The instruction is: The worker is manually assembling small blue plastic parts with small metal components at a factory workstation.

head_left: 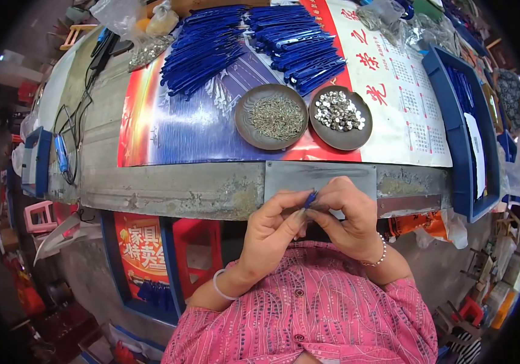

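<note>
Close in front of my chest, both hands meet at the table's near edge around a slim blue piece [310, 199], seen nearly end-on. My left hand [276, 223] pinches it between thumb and forefinger. From the other side, the fingers of my right hand [350, 209] close on it too; its hidden part lies behind the fingertips. Beyond the hands sit two dark round dishes. In the left dish [265, 145] are many thin metal pins [277, 117]; small round silvery pieces [337, 111] lie in the right dish [334, 141].
Two piles of long blue pieces [202, 48] lie on a printed poster [405, 148] at the back. A grey plate [327, 170] is under my hands. Blue crates stand at the right [475, 200] and below left [172, 267]. A cable [75, 136] lies on the left.
</note>
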Tool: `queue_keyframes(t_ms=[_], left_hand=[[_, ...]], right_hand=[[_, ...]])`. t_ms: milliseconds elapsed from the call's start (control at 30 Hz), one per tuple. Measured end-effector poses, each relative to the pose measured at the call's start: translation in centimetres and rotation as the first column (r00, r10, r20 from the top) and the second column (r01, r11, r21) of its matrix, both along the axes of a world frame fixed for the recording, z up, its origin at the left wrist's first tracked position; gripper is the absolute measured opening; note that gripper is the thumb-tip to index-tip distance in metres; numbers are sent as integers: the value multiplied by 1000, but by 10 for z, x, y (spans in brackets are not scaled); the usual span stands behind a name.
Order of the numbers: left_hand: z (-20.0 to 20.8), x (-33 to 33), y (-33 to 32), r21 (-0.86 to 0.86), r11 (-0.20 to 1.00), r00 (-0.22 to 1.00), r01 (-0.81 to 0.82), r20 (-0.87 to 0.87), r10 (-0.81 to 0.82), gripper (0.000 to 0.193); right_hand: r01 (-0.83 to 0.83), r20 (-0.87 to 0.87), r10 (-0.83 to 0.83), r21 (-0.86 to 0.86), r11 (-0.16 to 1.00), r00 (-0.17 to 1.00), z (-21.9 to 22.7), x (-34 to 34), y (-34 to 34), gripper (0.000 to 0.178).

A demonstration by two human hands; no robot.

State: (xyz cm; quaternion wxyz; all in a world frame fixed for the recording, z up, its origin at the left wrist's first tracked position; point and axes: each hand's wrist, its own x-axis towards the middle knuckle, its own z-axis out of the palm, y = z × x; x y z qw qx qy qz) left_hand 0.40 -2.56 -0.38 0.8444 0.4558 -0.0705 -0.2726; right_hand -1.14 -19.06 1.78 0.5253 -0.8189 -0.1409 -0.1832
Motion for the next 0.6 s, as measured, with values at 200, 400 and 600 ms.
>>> queue_keyframes(t_ms=[200, 400, 600], left_hand=[[-2, 2, 1, -6, 999, 992, 50, 113, -49, 30], [-2, 2, 0, -16, 998, 963, 68, 262, -62, 27], [-4, -8, -3, 19, 1000, 944, -6, 330, -1, 29]], right_hand=[[-41, -59, 49, 124, 991, 997, -4, -2, -2, 19], [81, -400, 343, 742, 665, 850, -3, -5, -5, 24], [149, -437, 426, 816, 559, 792, -7, -4, 1, 23]])
